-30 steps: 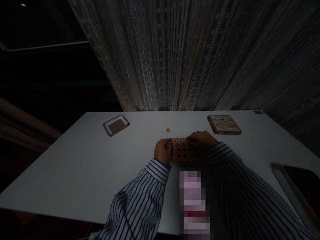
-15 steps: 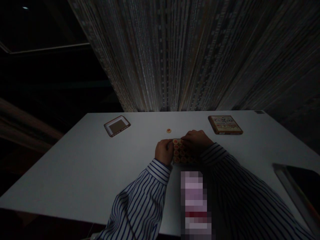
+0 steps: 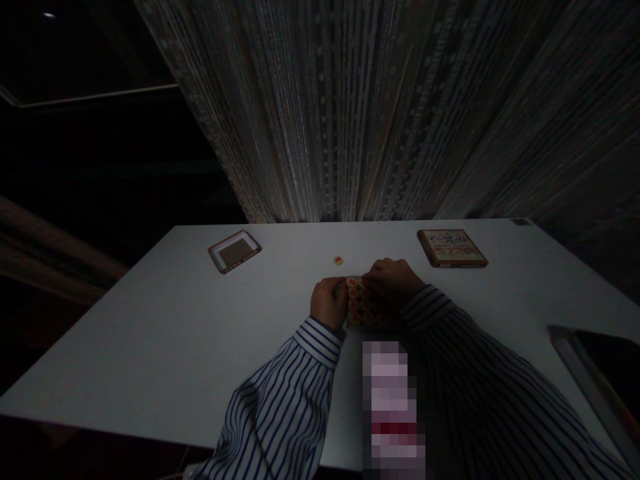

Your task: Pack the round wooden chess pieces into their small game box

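Several round pale pieces with red markings (image 3: 354, 305) sit in rows in a shallow tray at the middle of the white table. My left hand (image 3: 329, 303) is closed against the left edge of the tray, fingertips by the top left piece. Over the right part of the tray, my right hand (image 3: 395, 280) is bent with its fingers together at the top row; what they grip is hidden in shadow. One single round piece (image 3: 339, 261) with a red mark lies apart on the table, beyond the tray.
An open tray-like box part (image 3: 235, 252) lies at the back left of the white table (image 3: 165, 333). A flat printed box (image 3: 453, 248) is at the back right. A dark object (image 3: 605, 380) lies at the right edge. A string curtain (image 3: 340, 120) hangs behind.
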